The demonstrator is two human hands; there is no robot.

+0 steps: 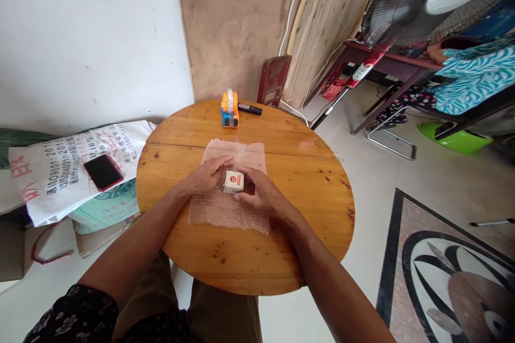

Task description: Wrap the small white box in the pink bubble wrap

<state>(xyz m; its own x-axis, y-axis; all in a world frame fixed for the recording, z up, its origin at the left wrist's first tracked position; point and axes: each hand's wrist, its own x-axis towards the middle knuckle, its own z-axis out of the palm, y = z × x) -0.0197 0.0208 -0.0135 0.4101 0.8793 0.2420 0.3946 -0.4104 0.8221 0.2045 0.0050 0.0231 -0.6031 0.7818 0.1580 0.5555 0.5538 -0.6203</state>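
A small cream-coloured box (234, 180) with a red and orange print rests near the middle of a sheet of bubble wrap (229, 218). The sheet lies spread on a round wooden table (309, 187). My right hand (263, 193) holds the box from its right side, with fingertips at the far corner and the thumb at the near one. To the left of the box, my left hand (207, 176) lies on the wrap, fingers stretched out and nothing gripped. The underside of the box is hidden.
At the table's far edge stand an orange and blue tape dispenser (229, 110) and a dark remote control (250, 109). A phone (103, 172) lies on white sacks (48, 171) at left. A standing fan (402, 5) and a seated person (475, 75) are at right.
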